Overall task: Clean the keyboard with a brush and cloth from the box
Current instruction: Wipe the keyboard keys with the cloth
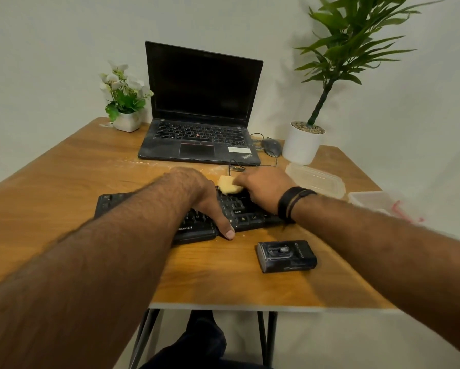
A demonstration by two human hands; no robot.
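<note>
A black keyboard [239, 213] lies across the middle of the wooden table [72, 166], largely hidden by my arms. My left hand [197, 193] lies over its middle, fingers spread flat and thumb hooked over the front edge. My right hand [263, 189] holds a yellow cloth [227, 184] against the keyboard's far edge. The clear plastic box [372, 202] stands at the table's right edge with something pink beside it, its lid [315, 179] lying apart to its left. No brush shows clearly.
A black laptop [199, 129] stands open behind the keyboard, with a wired mouse [271, 147] to its right. A small flower pot [126, 121] is at the back left, a tall potted plant [302, 145] at the back right. A small black device [286, 255] lies near the front edge.
</note>
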